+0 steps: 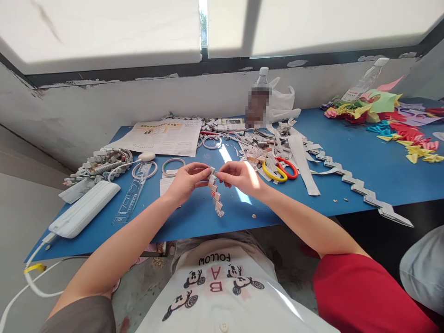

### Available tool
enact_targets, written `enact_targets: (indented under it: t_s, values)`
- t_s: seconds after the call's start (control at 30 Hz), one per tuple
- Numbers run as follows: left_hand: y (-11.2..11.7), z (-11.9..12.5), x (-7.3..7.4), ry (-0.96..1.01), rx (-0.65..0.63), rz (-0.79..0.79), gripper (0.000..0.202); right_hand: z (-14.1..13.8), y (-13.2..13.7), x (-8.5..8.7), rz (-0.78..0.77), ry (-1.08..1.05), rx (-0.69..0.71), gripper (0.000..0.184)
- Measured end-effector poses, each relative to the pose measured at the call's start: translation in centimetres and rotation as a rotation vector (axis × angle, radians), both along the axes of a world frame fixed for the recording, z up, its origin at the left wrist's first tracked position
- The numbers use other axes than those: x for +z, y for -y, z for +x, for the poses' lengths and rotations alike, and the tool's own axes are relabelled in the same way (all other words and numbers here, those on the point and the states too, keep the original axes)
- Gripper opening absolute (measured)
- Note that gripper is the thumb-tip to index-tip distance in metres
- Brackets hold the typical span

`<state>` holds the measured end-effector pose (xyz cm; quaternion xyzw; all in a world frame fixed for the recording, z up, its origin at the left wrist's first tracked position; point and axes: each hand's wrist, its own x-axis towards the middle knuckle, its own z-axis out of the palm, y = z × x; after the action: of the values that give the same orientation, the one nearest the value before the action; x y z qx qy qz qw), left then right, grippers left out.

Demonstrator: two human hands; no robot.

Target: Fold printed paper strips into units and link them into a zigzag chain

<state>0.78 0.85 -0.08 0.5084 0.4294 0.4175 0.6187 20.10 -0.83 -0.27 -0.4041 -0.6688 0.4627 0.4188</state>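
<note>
My left hand (187, 180) and my right hand (241, 176) meet above the blue table (364, 162), both pinching the top of a short chain of folded newspaper pieces (215, 196). The chain hangs down from my fingertips toward the table's near edge. A longer folded paper chain (354, 185) lies across the table to the right. Yellow and red scissors (279, 170) rest just right of my right hand, beside a heap of cut newspaper strips (263, 143).
A white power bank (83, 209), a clear ruler (133, 194), rings (172, 166) and folded paper pieces (100, 164) lie at left. An open newspaper (163, 136) and a bottle (259, 99) stand at the back. Coloured paper shapes (391, 120) fill the far right.
</note>
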Motion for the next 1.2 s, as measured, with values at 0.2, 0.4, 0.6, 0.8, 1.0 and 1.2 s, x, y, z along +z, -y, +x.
enact_targets:
  t_s: [0.2, 0.4, 0.6, 0.8, 1.0, 1.2]
  values:
    - [0.1, -0.1, 0.0, -0.037, -0.034, 0.055, 0.033, 0.1, 0.0, 0.3, -0.019, 0.022, -0.003, 0.028]
    - [0.5, 0.0, 0.2, -0.126, -0.048, 0.114, 0.033, 0.1, 0.0, 0.0, -0.026, 0.044, -0.009, 0.024]
    - [0.9, 0.3, 0.5, -0.151, 0.025, 0.176, 0.034, -0.4, 0.1, -0.6, 0.034, 0.020, -0.073, 0.029]
    - [1.1, 0.4, 0.6, -0.160, 0.093, 0.233, 0.039, -0.1, -0.4, -0.7, 0.003, -0.030, -0.001, 0.031]
    - [1.4, 0.5, 0.8, -0.152, 0.102, 0.249, 0.038, 0.1, -0.1, -0.3, -0.004, -0.011, 0.000, 0.024]
    - [1.6, 0.4, 1.0, -0.242, 0.074, 0.290, 0.041, -0.4, 0.3, -0.5, 0.045, 0.013, -0.026, 0.024]
